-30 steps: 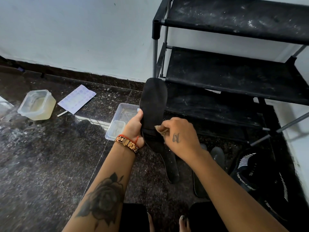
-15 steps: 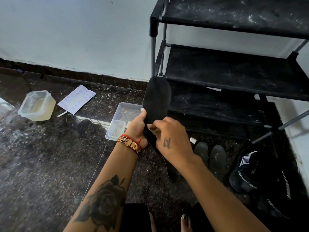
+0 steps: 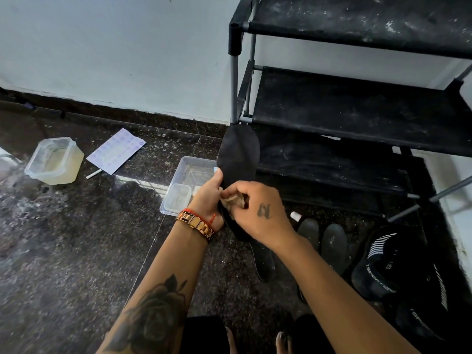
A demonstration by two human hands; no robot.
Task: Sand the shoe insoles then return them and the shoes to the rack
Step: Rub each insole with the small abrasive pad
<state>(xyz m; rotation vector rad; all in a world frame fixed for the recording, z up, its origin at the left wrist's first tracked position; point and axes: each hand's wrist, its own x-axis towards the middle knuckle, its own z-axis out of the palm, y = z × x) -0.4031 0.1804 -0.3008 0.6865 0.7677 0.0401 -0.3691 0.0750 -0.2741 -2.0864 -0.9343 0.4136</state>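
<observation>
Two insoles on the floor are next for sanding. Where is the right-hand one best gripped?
Probably at the rounded far end of the right-hand insole, coming from above. It lies flat beside its twin, and the right hand's forearm covers its near end.

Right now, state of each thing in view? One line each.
Held insole: upright, gripped by left hand.
Sandpaper: pinched in right hand, against the insole.
Floor insoles: lying flat by the rack.
Shoes: on the floor, not on the rack.
Rack: visible shelves hold nothing.
Tub: lidless, holding yellowish liquid.
Tray: lidless, a small box inside.
</observation>
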